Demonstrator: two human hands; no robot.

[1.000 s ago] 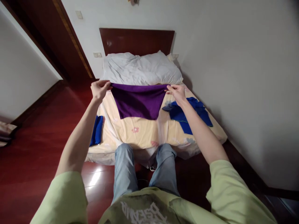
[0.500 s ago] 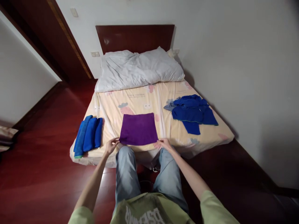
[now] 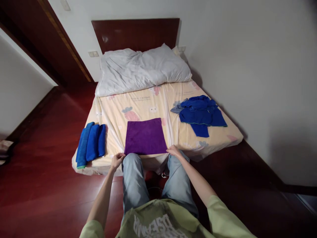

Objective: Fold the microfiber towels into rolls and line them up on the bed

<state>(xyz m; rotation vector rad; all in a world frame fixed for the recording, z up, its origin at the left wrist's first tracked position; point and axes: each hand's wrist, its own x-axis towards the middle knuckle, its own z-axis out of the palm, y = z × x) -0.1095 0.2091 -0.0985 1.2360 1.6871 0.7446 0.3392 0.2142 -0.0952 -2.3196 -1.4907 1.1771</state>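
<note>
pinching a purple cloth [image 3: 145, 137] with left [image 3: 118, 161] and right hands [image 3: 174, 151].

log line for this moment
purple cloth: flat on bed | left hand: pinching near left corner | right hand: pinching near right corner | blue bundles: left side | blue heap: right side

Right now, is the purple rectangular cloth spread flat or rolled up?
Spread flat: the purple rectangular cloth lies on the pale-yellow patterned bed sheet, all four corners visible, the near two at the left hand and right hand.
</note>
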